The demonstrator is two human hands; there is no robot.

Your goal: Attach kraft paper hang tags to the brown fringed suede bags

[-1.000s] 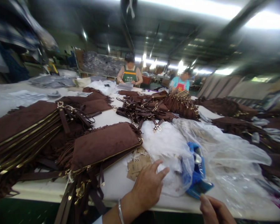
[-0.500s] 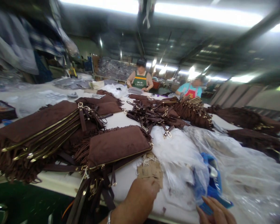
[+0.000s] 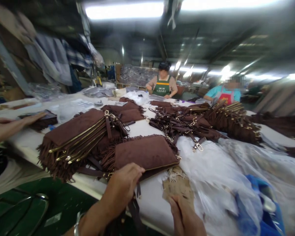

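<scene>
A brown suede bag [image 3: 142, 152] with fringe and a gold zip lies flat near the front of the white table. My left hand [image 3: 126, 180] is closed at the bag's front zipped edge, its fingers pinched together; what they grip is hidden. To the right, my right hand [image 3: 184, 214] is closed at the lower edge of several cardboard tags [image 3: 178, 186] with white strings. I cannot make out what is between its fingers. Dark straps hang over the table edge below my left hand.
Stacked brown bags [image 3: 73, 131] stand at the left, with a pile of straps [image 3: 177, 121] behind. Clear plastic bags [image 3: 211, 167] and a blue packet [image 3: 267, 203] lie right. Another person's hand [image 3: 31, 119] reaches in at far left; two people sit across the table.
My left hand has moved from the tags to the bag's front edge. My right hand has come left from the blue packet to the tags. The view has turned left; another person's hand has appeared.
</scene>
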